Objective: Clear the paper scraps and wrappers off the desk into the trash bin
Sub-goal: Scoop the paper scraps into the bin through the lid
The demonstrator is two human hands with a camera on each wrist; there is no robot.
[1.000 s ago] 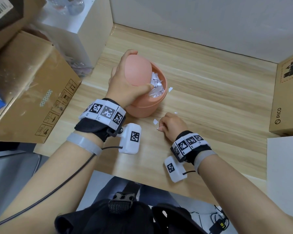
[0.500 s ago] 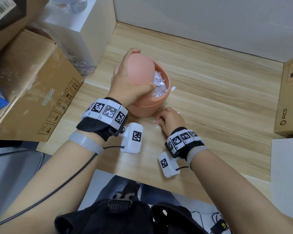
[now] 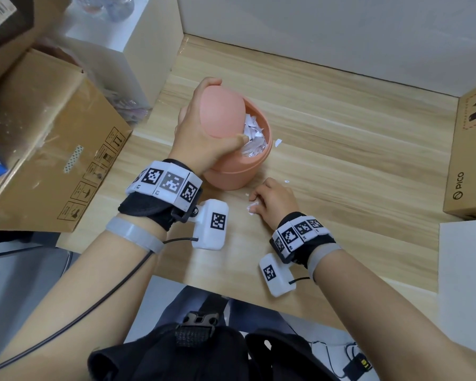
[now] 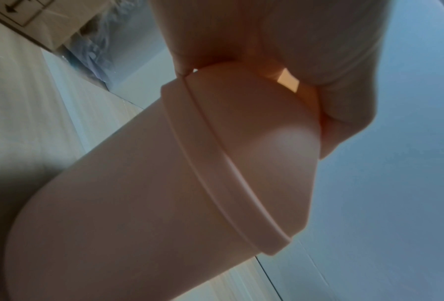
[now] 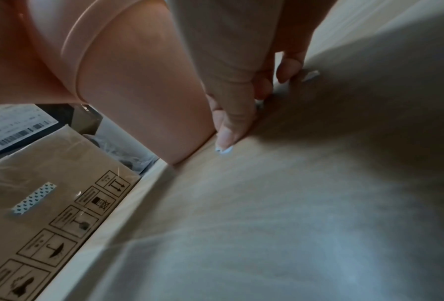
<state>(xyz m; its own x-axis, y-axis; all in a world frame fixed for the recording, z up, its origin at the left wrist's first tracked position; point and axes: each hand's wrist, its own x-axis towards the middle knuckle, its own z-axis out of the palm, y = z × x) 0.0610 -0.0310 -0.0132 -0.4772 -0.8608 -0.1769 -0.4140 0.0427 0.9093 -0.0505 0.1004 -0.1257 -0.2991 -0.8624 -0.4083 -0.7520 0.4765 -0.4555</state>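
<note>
A pink trash bin (image 3: 237,171) stands on the wooden desk (image 3: 341,166), with white paper scraps (image 3: 254,138) piled inside. My left hand (image 3: 204,133) grips its domed swing lid (image 3: 221,111) and holds it tilted open; the left wrist view shows the lid (image 4: 254,132) under my fingers (image 4: 306,51). My right hand (image 3: 271,199) rests on the desk just in front of the bin, fingers curled, pinching a small white scrap (image 3: 252,208). In the right wrist view my thumb (image 5: 228,126) presses a scrap (image 5: 224,150) against the desk beside the bin (image 5: 138,91).
Loose scraps lie right of the bin (image 3: 278,142), near my right hand (image 3: 286,181) and past my fingers (image 5: 310,75). A large cardboard box (image 3: 52,149) stands at the left, a white cabinet (image 3: 138,50) behind it, a PICO box (image 3: 470,160) at the right.
My right hand has slid left along the desk to the foot of the bin, still curled on a scrap. My left hand keeps hold of the lid.
</note>
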